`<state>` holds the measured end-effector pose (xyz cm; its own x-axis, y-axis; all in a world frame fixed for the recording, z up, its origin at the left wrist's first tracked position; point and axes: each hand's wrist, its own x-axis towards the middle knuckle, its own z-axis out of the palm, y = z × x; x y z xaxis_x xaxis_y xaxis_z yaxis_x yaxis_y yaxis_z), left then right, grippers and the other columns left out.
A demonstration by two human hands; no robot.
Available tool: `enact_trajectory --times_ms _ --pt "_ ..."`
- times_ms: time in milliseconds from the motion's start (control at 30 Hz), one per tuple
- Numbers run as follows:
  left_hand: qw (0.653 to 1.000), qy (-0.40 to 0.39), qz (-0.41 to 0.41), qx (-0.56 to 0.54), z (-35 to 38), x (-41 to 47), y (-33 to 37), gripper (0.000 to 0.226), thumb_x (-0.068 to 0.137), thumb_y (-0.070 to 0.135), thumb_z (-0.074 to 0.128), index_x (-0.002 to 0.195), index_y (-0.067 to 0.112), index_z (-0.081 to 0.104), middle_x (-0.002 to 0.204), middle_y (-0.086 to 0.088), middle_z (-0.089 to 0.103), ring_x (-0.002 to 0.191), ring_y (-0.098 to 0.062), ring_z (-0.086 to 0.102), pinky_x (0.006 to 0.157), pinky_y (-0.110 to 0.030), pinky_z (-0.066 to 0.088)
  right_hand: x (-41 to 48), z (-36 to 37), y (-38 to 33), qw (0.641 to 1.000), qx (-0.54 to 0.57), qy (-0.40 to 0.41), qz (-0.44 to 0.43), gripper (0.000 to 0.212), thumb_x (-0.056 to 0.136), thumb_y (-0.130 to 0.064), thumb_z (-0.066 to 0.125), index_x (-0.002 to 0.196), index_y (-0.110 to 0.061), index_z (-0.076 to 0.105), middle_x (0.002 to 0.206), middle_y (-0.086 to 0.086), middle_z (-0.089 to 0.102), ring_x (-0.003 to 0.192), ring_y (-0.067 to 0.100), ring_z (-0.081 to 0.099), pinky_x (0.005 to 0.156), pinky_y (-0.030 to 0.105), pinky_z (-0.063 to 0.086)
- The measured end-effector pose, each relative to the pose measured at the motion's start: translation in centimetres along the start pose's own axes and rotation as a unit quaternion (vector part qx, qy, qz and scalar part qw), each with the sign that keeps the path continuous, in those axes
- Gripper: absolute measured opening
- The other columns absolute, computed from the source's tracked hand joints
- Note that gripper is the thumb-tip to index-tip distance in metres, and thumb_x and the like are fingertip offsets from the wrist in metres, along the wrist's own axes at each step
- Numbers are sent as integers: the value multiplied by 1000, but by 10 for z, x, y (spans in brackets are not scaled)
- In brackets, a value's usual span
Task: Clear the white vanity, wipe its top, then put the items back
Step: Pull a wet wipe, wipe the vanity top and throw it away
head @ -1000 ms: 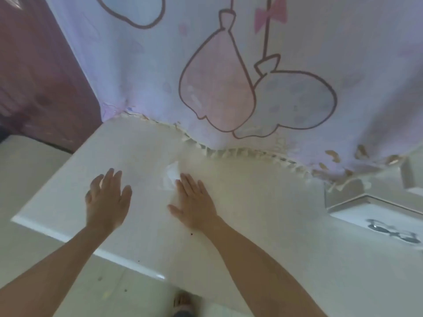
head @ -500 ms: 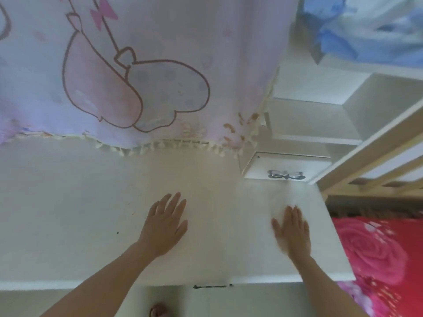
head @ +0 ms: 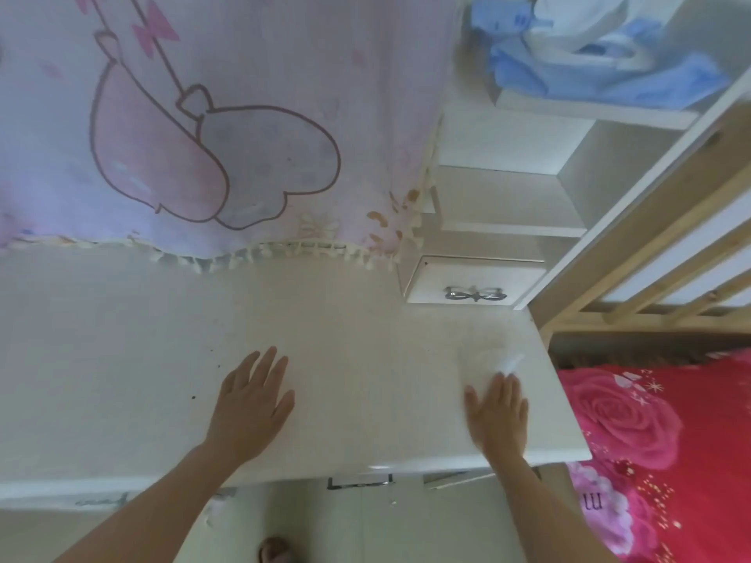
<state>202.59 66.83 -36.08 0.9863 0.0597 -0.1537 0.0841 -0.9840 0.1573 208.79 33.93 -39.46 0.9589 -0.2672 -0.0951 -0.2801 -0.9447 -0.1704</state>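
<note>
the white tabletop [head: 365,359] of the vanity is seen from above, stretching across the middle of the view, with its right front corner near the red bedcover [head: 658,432]. the left hand [head: 252,404] is laid flat on the tabletop near the middle of its front half, palm down, fingers straight and slightly spread; nothing is held by it. the right hand [head: 498,412] is laid flat near the right edge of the tabletop, fingers straight and close together, and is blurred. a white wipe [head: 510,361] is pressed to the surface under its fingertips, and a crumpled end of it is seen sticking out just beyond them; whether more of the wipe lies beneath the palm cannot be told. a few dark specks [head: 193,398] are seen on the tabletop to the left of the left hand. along the back of the tabletop a pale curtain [head: 244,54] printed with a pink and grey cartoon figure is hung, its tasselled fringe [head: 260,256] touching or just above the surface. at the back right corner a small white drawer [head: 435,278] with a bow-shaped metal handle [head: 475,295] is set on the tabletop, and white shelves [head: 508,197] are stacked above it. a blue cloth [head: 609,75] is heaped on the upper shelf. a wooden bed rail [head: 650,205] is seen to the right. a foot [head: 274,550] is seen on the floor below the front edge.
</note>
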Motion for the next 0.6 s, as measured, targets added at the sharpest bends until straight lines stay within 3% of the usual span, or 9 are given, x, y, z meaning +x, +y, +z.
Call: enact_trajectory --times_ms 100,133,200,267,300,367,433,500,600 --pt "998 10 -51 -36 -3 -22 -6 63 93 43 19 108 2 64 114 -18 64 100 -40 62 70 -53 52 -35 21 -66 988 4 -54 -144 129 49 -72 -41 145 -1 8 154 16 7 143 27 3 116 38 3" --pt "996 23 -68 -44 -3 -30 -9 63 93 44 19 109 2 64 114 -19 64 101 -41 61 71 -54 51 -48 22 -88 980 -1 -76 -184 133 41 -70 -46 146 -4 2 155 13 1 144 24 -3 115 36 -2" --pt "992 47 -91 -69 -6 -51 -17 67 95 45 15 108 0 63 113 -21 64 100 -42 61 69 -53 52 -72 24 -128 961 6 -111 -254 128 46 -69 -43 146 -5 3 155 12 0 144 22 -2 115 34 -1" --pt "988 62 -113 -86 -9 -78 -27 60 91 41 25 109 -2 62 114 -22 63 101 -44 60 70 -54 52 -92 32 -155 936 -6 -117 -331 109 73 -65 -27 139 -1 33 148 15 30 139 23 27 112 33 22" --pt "985 65 -127 -99 -10 -92 -33 58 87 39 28 111 -2 62 117 -21 62 104 -43 59 72 -54 51 -100 42 -165 921 -11 -81 -380 94 88 -56 -15 125 -3 53 134 14 52 126 22 47 102 31 39" --pt "974 75 -169 -128 -11 -123 -48 64 87 45 23 117 1 59 125 -17 58 114 -41 53 81 -53 49 -114 50 -183 870 -31 -78 -485 63 101 -36 16 93 -9 72 98 6 72 98 19 67 83 25 52" --pt "967 78 -213 -120 -9 -154 -66 74 92 54 12 118 3 59 126 -15 57 114 -39 53 81 -52 48 -123 49 -205 829 -50 -11 -557 10 79 -15 65 72 -15 72 72 3 70 77 22 68 74 26 52" --pt "957 95 -246 -121 -10 -181 -81 81 88 60 6 123 6 55 132 -11 52 120 -35 48 88 -49 45 -132 55 -227 805 -73 16 -589 22 46 -7 78 61 -19 67 56 0 59 61 21 59 62 26 48" --pt "928 121 -323 -141 -10 -208 -102 96 64 61 -7 142 16 27 152 2 21 139 -20 14 109 -37 19 -157 61 -264 803 -91 -32 -588 37 31 -10 85 56 -21 61 52 1 51 56 21 54 60 29 40"
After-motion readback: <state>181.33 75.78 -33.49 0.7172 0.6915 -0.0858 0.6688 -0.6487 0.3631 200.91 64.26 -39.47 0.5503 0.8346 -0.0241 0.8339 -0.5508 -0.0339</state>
